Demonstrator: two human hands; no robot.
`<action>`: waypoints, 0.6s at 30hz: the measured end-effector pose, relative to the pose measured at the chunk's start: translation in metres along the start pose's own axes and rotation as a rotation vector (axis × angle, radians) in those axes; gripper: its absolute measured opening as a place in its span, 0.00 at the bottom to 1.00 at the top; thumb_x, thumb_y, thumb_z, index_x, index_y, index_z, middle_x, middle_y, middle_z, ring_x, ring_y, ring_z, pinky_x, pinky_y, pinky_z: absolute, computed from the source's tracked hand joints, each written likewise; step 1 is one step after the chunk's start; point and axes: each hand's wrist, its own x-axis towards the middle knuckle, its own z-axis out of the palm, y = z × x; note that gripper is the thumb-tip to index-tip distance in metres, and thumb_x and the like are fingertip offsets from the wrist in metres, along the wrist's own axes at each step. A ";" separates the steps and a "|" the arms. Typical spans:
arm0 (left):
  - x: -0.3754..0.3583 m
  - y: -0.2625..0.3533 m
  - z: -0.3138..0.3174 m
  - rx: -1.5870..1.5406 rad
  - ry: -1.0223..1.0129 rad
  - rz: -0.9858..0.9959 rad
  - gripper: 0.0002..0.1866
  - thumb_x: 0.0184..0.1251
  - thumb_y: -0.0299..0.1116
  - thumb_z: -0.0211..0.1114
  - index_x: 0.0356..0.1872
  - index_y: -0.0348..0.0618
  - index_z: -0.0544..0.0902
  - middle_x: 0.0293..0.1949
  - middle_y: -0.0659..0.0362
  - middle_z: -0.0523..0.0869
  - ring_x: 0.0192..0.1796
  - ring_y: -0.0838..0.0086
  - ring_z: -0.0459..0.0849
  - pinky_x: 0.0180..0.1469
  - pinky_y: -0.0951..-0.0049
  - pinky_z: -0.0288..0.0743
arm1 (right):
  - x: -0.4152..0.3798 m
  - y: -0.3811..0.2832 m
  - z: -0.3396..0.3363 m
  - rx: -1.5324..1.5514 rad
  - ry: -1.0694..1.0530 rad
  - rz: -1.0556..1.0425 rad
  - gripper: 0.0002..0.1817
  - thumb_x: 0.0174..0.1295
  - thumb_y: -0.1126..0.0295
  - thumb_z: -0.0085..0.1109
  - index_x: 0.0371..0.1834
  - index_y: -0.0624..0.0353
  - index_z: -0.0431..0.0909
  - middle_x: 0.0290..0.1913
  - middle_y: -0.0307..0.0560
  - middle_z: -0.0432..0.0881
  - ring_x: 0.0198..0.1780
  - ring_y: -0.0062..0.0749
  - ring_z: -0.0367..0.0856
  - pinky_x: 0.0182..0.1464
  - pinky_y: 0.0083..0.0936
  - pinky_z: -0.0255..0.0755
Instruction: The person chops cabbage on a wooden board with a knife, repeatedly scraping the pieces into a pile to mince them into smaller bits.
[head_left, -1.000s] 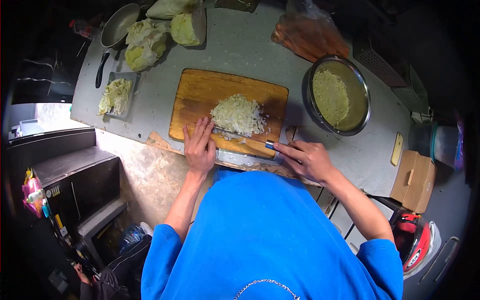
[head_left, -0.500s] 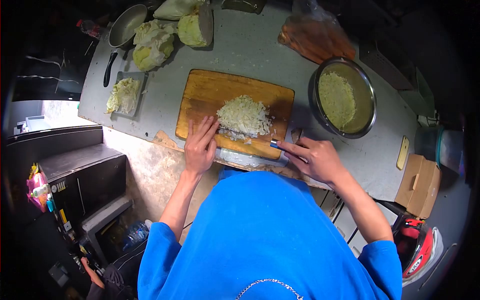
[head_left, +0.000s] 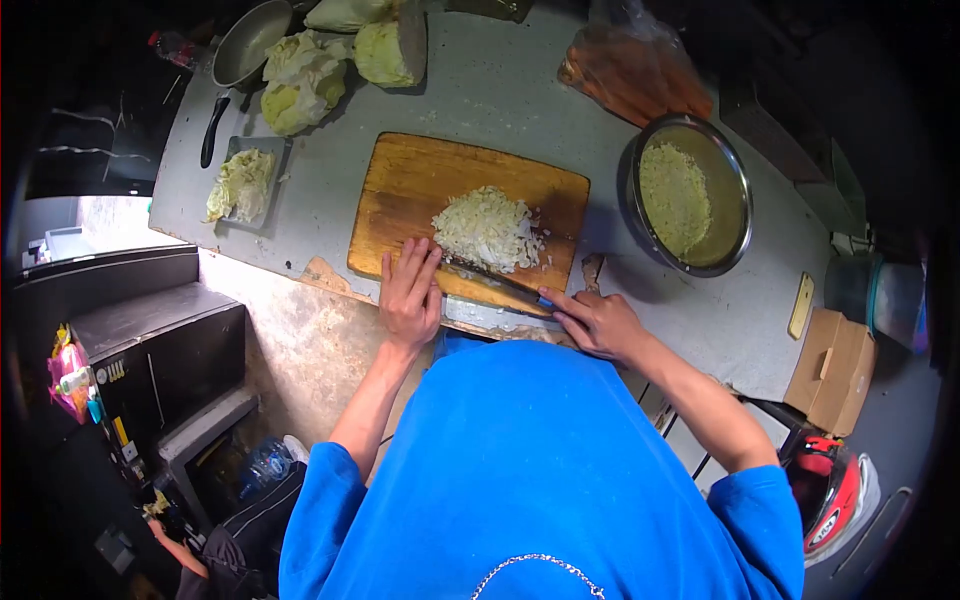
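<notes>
A kitchen knife [head_left: 497,281] with a dark blade and blue on its handle is in my right hand [head_left: 604,325], fingers wrapped round the handle. Its blade slants across the near part of a wooden cutting board [head_left: 400,195], along the near side of a pile of chopped cabbage [head_left: 485,228]. My left hand [head_left: 410,295] rests over the board's near left part with its fingers stretched out, fingertips close to the blade's far end and left of the pile.
Right of the board stands a metal bowl [head_left: 745,225] holding chopped cabbage. Behind are a bag of carrots [head_left: 635,80], cabbage heads [head_left: 303,88] and a frying pan [head_left: 248,48]. A tray with cabbage leaves [head_left: 243,187] sits at left. Another person's hand [head_left: 158,528] shows lower left.
The knife has come back from the cabbage pile toward the board's near edge, showing more of its blade. My right hand has shifted left and nearer my body; my left hand moved slightly right.
</notes>
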 end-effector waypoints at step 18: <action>0.001 0.023 -0.021 -0.098 0.201 -0.055 0.28 0.67 0.27 0.65 0.70 0.47 0.80 0.75 0.55 0.77 0.81 0.61 0.69 0.84 0.41 0.50 | 0.004 -0.023 -0.018 0.181 0.022 0.033 0.23 0.69 0.76 0.61 0.68 0.55 0.82 0.43 0.63 0.89 0.43 0.52 0.92 0.44 0.37 0.83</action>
